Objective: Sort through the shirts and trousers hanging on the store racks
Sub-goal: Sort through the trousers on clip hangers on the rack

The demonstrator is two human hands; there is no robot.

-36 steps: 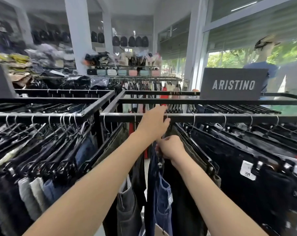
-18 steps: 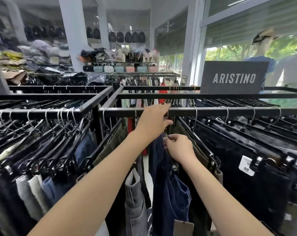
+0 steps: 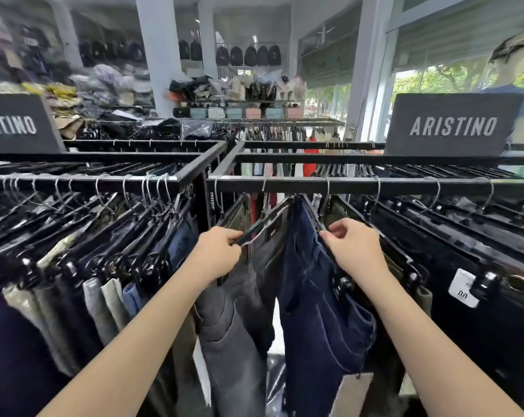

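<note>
Denim fills the middle of my view: grey jeans (image 3: 239, 299) and dark navy jeans (image 3: 317, 311) hang side by side from the black rack rail (image 3: 360, 185), parted into a gap. My left hand (image 3: 217, 254) has its fingers curled shut on the clip hanger at the grey pair's waistband; my right hand (image 3: 352, 246) pinches the hanger edge of the navy pair between thumb and forefinger, its other fingers loosely bent. I judge the risk to be in the clips: pulling sideways on a waistband could pop the denim free and drop it to the floor, or lift a wire hook (image 3: 327, 188) off the rail. Crowded hangers on either side may also snag. Both dark signs (image 3: 453, 126) read "ARISTINO", the left one cut off. A white tag (image 3: 465, 288) on the black trousers at right is too blurred to read.
</note>
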